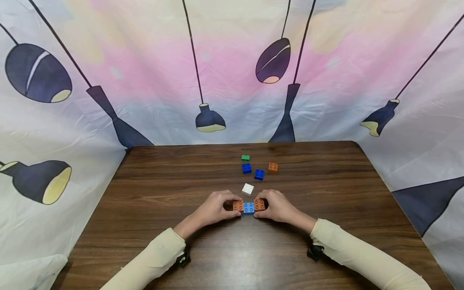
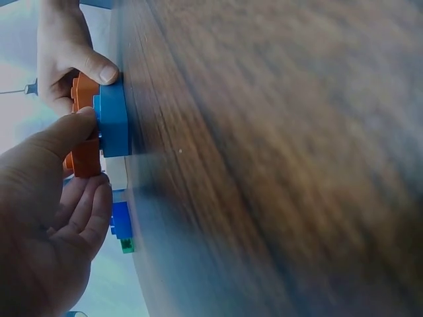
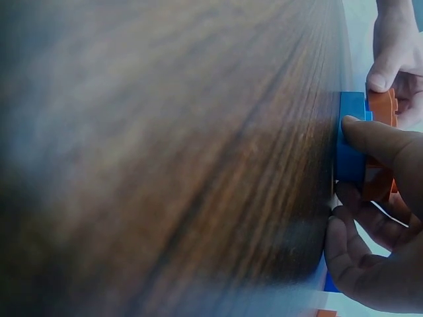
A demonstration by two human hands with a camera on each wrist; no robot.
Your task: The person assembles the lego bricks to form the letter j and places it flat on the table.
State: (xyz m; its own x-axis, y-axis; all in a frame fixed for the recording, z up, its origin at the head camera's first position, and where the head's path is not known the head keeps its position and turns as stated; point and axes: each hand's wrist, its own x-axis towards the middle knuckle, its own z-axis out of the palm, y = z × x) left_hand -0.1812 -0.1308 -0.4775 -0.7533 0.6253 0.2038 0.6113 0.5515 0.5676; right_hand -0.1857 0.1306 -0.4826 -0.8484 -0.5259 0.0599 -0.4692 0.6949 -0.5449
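Note:
A light blue toy building brick lies on the table with its studs up. Two orange bricks sit on its ends, a left one and a right one, and blue studs show between them. My left hand grips the left orange brick between thumb and fingers. From the other side my right hand holds the right end; its thumb presses the side of the light blue brick in the right wrist view, fingers curled behind the right orange brick.
Just beyond the hands lies a white brick. Farther back are two dark blue bricks, a green brick and another orange brick. A printed cloth hangs behind the wooden table.

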